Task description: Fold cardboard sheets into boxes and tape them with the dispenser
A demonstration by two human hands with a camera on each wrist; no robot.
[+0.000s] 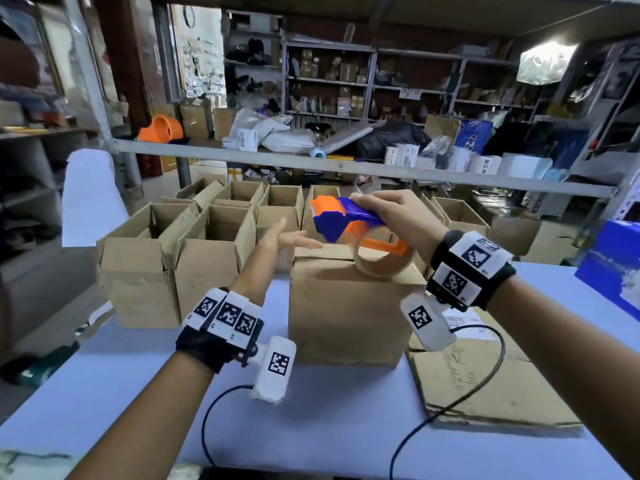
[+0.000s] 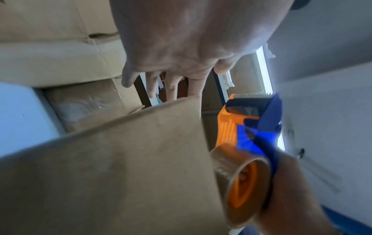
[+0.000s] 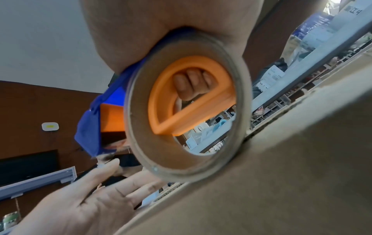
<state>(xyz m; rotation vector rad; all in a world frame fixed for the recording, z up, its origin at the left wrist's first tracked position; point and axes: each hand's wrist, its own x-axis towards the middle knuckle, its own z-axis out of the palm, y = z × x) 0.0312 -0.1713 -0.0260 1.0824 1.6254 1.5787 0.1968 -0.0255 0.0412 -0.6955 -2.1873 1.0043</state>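
Head view: your right hand (image 1: 391, 216) grips the tape dispenser (image 1: 349, 221) w/ fingers wrapped round its handle, roll just above the closed box (image 1: 346, 306) on the desk (image 1: 311, 427), while your left hand (image 1: 287, 239) hovers flat, fingers straight, holding nothing, at the box's far left corner. Left wrist view: open fingers (image 2: 171, 89) past the box edge, dispenser to the right. Right wrist view: fingers (image 3: 191, 82) curled inside the roll's orange hub, roll at the box top; contact unclear.

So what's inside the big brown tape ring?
Inside the brown tape roll sits the orange plastic hub, with right hand's fingers curled through it. The rest of that hand is hidden.
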